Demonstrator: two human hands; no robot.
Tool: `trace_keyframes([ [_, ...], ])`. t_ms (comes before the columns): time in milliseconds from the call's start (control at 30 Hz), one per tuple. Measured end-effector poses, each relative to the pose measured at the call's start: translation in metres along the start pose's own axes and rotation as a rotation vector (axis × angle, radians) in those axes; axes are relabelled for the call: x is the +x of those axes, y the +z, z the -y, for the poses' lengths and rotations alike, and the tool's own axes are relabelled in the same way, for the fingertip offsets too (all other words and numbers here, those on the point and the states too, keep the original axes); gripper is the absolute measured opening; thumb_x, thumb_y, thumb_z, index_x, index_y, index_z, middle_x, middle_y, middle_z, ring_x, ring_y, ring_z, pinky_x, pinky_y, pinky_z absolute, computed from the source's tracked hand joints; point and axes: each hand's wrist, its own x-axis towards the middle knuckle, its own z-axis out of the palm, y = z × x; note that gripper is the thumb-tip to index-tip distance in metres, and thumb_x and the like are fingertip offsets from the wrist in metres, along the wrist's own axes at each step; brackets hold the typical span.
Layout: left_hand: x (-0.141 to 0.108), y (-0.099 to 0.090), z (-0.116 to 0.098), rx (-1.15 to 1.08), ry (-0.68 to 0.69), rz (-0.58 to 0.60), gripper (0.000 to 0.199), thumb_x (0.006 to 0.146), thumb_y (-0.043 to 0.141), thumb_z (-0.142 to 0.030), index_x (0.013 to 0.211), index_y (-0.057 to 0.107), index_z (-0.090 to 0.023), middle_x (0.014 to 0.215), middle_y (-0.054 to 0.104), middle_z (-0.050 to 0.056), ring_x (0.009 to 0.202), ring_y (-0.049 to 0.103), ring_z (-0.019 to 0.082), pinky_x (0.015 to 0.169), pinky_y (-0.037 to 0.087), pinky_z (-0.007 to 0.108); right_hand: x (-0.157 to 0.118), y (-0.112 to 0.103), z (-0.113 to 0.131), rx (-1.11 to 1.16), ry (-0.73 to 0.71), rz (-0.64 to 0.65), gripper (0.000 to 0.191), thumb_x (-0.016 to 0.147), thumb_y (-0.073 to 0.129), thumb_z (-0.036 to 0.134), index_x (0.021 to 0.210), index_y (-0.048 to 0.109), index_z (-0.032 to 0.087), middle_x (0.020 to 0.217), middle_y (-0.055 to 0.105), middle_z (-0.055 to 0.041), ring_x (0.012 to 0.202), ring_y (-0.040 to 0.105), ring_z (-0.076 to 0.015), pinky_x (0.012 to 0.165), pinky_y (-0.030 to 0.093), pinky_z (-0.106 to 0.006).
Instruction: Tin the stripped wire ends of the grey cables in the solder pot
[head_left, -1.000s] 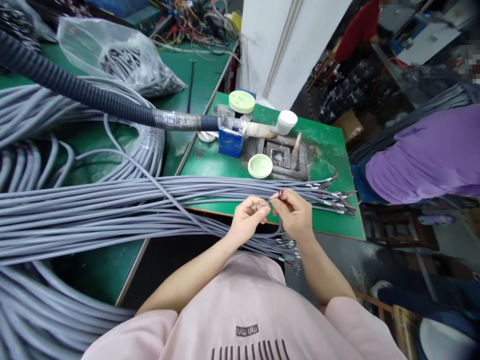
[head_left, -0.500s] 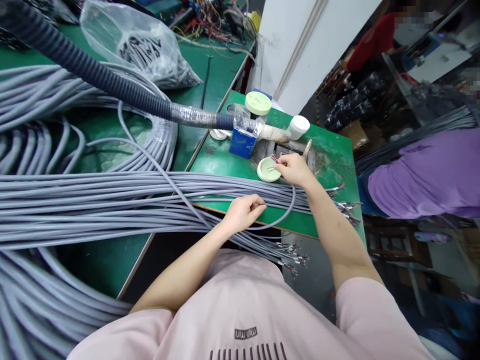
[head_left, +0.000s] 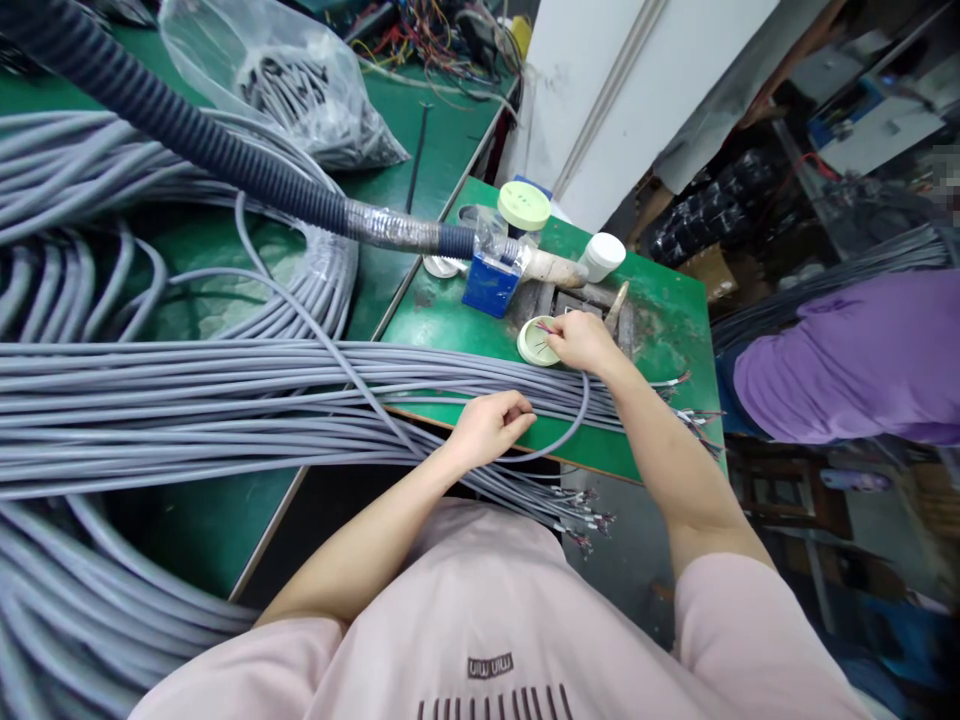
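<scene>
Your grey cable (head_left: 586, 402) curves up to the near right of the pale green dish (head_left: 526, 342). Its thin, dark-tipped wires (head_left: 547, 328) splay over that dish.

Looks out from the wearer's head, forward and steeply down over the chest. Catches the pink shirt (head_left: 465, 600) nearest, along the bottom edge, with both forearms (head_left: 382, 530) running away up the picture. Takes in the left hand (head_left: 489, 430) and the right hand (head_left: 583, 342) from above and behind, near the middle, at middle range over the green table (head_left: 679, 330). Spans wide, from grey cables (head_left: 187, 390) cut off by the left border to a co-worker's purple top (head_left: 885, 350) at the right. Reaches farther back, at the top, to a white pillar (head_left: 577, 90), shown leaning.
</scene>
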Motion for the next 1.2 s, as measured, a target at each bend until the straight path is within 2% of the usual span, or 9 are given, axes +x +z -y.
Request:
trace_keyframes([
  [100, 0.001, -0.002, 0.000, -0.026, -0.021, 0.028, 0.012, 0.081, 0.059, -0.028, 0.079, 0.065, -0.018, 0.057, 0.055, -0.004, 0.052, 0.044, 0.009, 0.053, 0.032, 0.021, -0.002, -0.011, -0.014, 0.070, 0.017, -0.061, 0.021, 0.078, 0.052, 0.024, 0.072, 0.070, 0.015, 0.072, 0.068, -0.0076, 0.068, 0.057, -0.0181, 0.059, 0.033, -0.028],
  [233, 0.003, -0.004, 0.001, -0.089, -0.049, 0.071, 0.017, 0.081, 0.059, -0.033, 0.080, 0.065, -0.017, 0.058, 0.056, -0.004, 0.052, 0.046, 0.009, 0.052, 0.033, 0.020, 0.000, -0.028, -0.048, 0.092, 0.144, -0.137, 0.022, 0.078, 0.054, 0.026, 0.065, 0.067, 0.014, 0.064, 0.063, -0.0061, 0.065, 0.056, -0.0179, 0.059, 0.034, -0.028],
  [400, 0.003, -0.003, 0.002, -0.113, -0.053, 0.033, 0.019, 0.082, 0.058, -0.033, 0.078, 0.064, -0.016, 0.062, 0.059, -0.002, 0.053, 0.047, 0.008, 0.051, 0.034, 0.019, 0.018, -0.020, -0.074, 0.036, 0.252, -0.047, 0.018, 0.077, 0.056, 0.022, 0.072, 0.070, 0.011, 0.076, 0.069, -0.0127, 0.077, 0.062, -0.0231, 0.068, 0.041, -0.030],
  [633, 0.003, -0.003, 0.002, -0.104, -0.084, 0.022, 0.019, 0.083, 0.057, -0.033, 0.078, 0.063, -0.015, 0.064, 0.060, -0.002, 0.056, 0.050, 0.009, 0.055, 0.037, 0.019, 0.042, 0.002, -0.081, 0.032, 0.335, 0.027, 0.025, 0.078, 0.054, 0.019, 0.092, 0.072, 0.009, 0.106, 0.070, -0.0207, 0.101, 0.064, -0.0315, 0.084, 0.049, -0.035],
  [767, 0.003, -0.002, 0.003, -0.099, -0.086, 0.012, 0.018, 0.083, 0.057, -0.032, 0.078, 0.063, -0.016, 0.064, 0.060, -0.002, 0.056, 0.048, 0.008, 0.054, 0.037, 0.019, 0.050, 0.009, -0.085, 0.037, 0.358, 0.046, 0.030, 0.079, 0.054, 0.021, 0.100, 0.071, 0.008, 0.114, 0.067, -0.0227, 0.108, 0.062, -0.0343, 0.090, 0.048, -0.040],
  [967, 0.003, -0.001, 0.002, -0.093, -0.084, 0.005, 0.018, 0.083, 0.057, -0.031, 0.077, 0.063, -0.016, 0.064, 0.060, -0.002, 0.055, 0.047, 0.008, 0.053, 0.036, 0.019, 0.057, 0.016, -0.087, 0.037, 0.378, 0.052, 0.034, 0.079, 0.054, 0.021, 0.107, 0.068, 0.006, 0.114, 0.067, -0.0224, 0.107, 0.062, -0.0331, 0.091, 0.049, -0.040],
  [1200, 0.004, -0.001, 0.003, -0.112, -0.076, -0.002, 0.018, 0.084, 0.057, -0.031, 0.077, 0.062, -0.015, 0.064, 0.060, -0.002, 0.055, 0.048, 0.008, 0.052, 0.037, 0.018, 0.055, 0.011, -0.084, 0.028, 0.365, 0.039, 0.024, 0.077, 0.055, 0.019, 0.092, 0.070, 0.009, 0.104, 0.070, -0.0208, 0.099, 0.064, -0.0308, 0.083, 0.048, -0.036],
])
